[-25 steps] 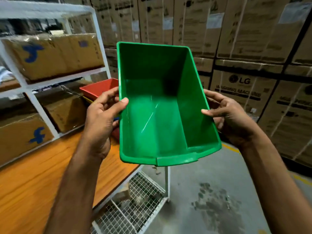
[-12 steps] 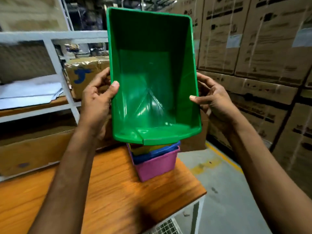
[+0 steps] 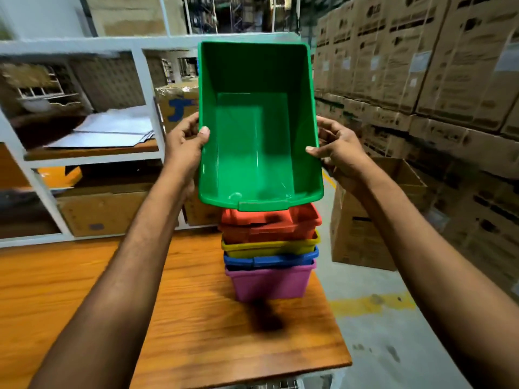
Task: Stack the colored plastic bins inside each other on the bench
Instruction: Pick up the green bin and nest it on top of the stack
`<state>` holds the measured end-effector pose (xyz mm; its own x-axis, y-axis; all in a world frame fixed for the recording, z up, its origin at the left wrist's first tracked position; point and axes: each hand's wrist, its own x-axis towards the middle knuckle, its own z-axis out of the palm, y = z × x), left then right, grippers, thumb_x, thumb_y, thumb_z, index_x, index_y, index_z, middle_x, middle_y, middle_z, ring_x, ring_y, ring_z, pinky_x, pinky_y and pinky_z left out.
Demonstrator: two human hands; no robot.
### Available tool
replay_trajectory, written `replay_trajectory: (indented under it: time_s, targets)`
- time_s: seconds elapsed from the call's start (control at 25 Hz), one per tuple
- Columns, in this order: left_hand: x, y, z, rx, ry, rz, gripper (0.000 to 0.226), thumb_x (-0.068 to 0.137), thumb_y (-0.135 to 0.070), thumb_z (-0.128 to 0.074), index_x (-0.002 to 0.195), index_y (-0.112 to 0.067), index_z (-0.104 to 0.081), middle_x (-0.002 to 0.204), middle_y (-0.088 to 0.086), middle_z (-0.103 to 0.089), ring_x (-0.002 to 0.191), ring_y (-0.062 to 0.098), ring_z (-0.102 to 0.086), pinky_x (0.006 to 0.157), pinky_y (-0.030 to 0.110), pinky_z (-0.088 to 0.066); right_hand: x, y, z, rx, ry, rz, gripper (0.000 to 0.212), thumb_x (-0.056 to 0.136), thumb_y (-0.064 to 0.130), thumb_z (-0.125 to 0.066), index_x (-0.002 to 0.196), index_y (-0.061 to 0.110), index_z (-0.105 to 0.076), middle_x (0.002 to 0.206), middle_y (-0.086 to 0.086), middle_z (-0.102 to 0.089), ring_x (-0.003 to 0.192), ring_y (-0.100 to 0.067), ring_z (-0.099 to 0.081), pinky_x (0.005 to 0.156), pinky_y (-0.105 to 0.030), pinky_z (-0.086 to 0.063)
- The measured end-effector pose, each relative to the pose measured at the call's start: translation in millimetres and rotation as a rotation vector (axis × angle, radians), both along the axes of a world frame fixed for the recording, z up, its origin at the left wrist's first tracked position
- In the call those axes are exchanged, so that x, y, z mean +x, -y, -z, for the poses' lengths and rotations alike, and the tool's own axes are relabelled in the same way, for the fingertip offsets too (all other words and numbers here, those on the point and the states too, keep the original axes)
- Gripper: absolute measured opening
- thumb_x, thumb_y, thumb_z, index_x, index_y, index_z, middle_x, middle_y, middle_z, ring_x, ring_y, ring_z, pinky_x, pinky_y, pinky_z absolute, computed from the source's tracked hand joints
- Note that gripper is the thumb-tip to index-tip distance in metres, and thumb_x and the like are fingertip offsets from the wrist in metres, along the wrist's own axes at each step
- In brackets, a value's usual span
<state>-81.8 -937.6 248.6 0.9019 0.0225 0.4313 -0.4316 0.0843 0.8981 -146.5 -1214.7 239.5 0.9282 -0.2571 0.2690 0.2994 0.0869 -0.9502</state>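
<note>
Green bin: held in the air, open side tipped toward the camera, near rim just above the red bin topping the nested stack. Below that, yellow bin, blue bin, pink bin at the bottom, all standing on the bench close to its right edge.

Likely trouble, left to right. On the left, little to hit: shelving rack well behind the stack. In the middle, a tilted entry: near rim apt to catch on the red rim and wedge crooked instead of nesting. On the right, the worst of it: stack near the bench edge, easily shoved toward the drop beside the cardboard box by a hard or off-centre push.

Left hand: thumb hooked over the left rim onto the inner wall, fingers curled round the outside, pinching that side. Right hand: mirrored grip, thumb tip over the right rim, fingers curled behind the outer wall, partly hidden. Neither hand touching the stack.
</note>
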Motion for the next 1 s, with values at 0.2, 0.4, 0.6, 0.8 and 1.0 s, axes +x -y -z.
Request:
replay_trajectory:
  time_s: [0.2,0.4,0.6,0.8,1.0]
  targets:
    - [12,2,6,0.013,-0.047,-0.01,0.043,0.101,-0.001,-0.053,0.142,-0.013,-0.057,0.123,-0.001,-0.071,0.103,0.005,-0.069,0.086,0.021,-0.057,13,2,7,0.022,-0.028,-0.026,0.068,0.08,-0.03,-0.049,0.126,0.019,-0.063,0.135,-0.012,-0.069,0.13,-0.027,-0.063,0.102,-0.04,-0.055]
    - [11,-1,9,0.058,-0.006,-0.004,0.045,0.099,-0.004,-0.058,0.143,-0.015,-0.056,0.128,-0.001,-0.07,0.115,0.008,-0.067,0.097,0.025,-0.055,13,6,-5,0.082,0.029,-0.049,0.072,0.083,-0.03,-0.045,0.14,0.012,-0.058,0.136,-0.011,-0.069,0.129,-0.026,-0.064,0.101,-0.04,-0.056]
    - [-11,-3,-19,0.334,0.348,-0.374,0.064,0.087,-0.011,-0.07,0.145,-0.024,-0.047,0.141,0.004,-0.046,0.116,0.014,-0.058,0.103,0.034,-0.052,-5,-11,-27,0.051,0.15,-0.045,0.068,0.085,-0.03,-0.046,0.136,0.012,-0.061,0.132,-0.01,-0.07,0.12,-0.019,-0.067,0.098,-0.035,-0.057]
    - [-45,25,-101,1.014,1.066,-0.547,0.067,0.082,-0.029,-0.073,0.144,-0.025,-0.049,0.144,0.003,-0.049,0.135,0.026,-0.044,0.117,0.04,-0.032,-17,-40,-49,-0.22,0.279,0.012,0.061,0.082,-0.027,-0.051,0.125,0.014,-0.066,0.124,-0.009,-0.073,0.114,-0.016,-0.07,0.099,-0.035,-0.057]
    - [-37,34,-149,1.45,1.146,-0.455,0.03,0.085,-0.029,-0.072,0.114,-0.022,-0.067,0.117,0.009,-0.066,0.116,0.033,-0.058,0.103,0.045,-0.039,-21,-60,-64,-0.561,0.403,0.087,0.057,0.08,-0.024,-0.054,0.125,0.008,-0.068,0.105,0.011,-0.069,0.091,0.008,-0.062,0.085,-0.021,-0.054]
